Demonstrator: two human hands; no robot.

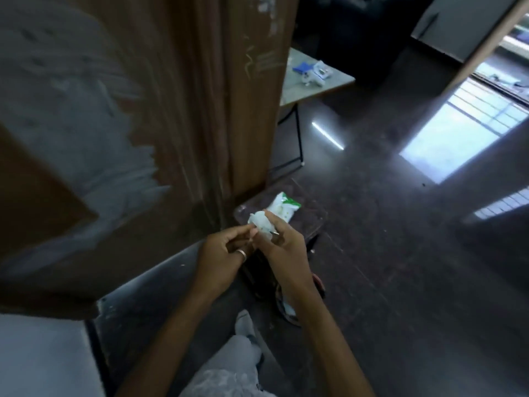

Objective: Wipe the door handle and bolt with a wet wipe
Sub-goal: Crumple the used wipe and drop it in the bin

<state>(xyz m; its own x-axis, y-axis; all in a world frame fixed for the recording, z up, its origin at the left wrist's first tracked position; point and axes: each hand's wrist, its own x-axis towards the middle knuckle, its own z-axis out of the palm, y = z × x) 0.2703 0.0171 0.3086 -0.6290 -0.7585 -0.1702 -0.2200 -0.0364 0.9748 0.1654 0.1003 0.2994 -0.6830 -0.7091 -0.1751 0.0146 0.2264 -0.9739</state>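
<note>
**Holding a wet wipe down by the door**

Pinching a crumpled white wet wipe (261, 223) with both hands, low down in front of the body. Curling the fingers of the left hand (221, 255) onto the wipe's left edge, clamped on it, and wearing a ring (242, 253) on one finger. Gripping the wipe's right side with the right hand (282, 247), fingers and thumb closed on it too. Holding the two hands very close together, with the wipe poking up between them.

Holding the wipe just in front of a white and green pack of wipes (286, 207). Seeing that pack lying flat on a small dark counter (313, 224), right beside the bottom corner of the door.

Facing a big brown door (177, 110) on the left, smeared with pale grey patches and scratched near its edge.

Looking past the door at a grey counter (317, 87) on thin black legs, carrying some small blue and white things (313, 71), too blurry to name.

Standing on a dark shiny floor (386, 253), with bright window light shining on it at the right. Showing a grey trouser leg (229, 365) at the bottom, and a foot in a sandal (286, 306) just under the right arm.
</note>
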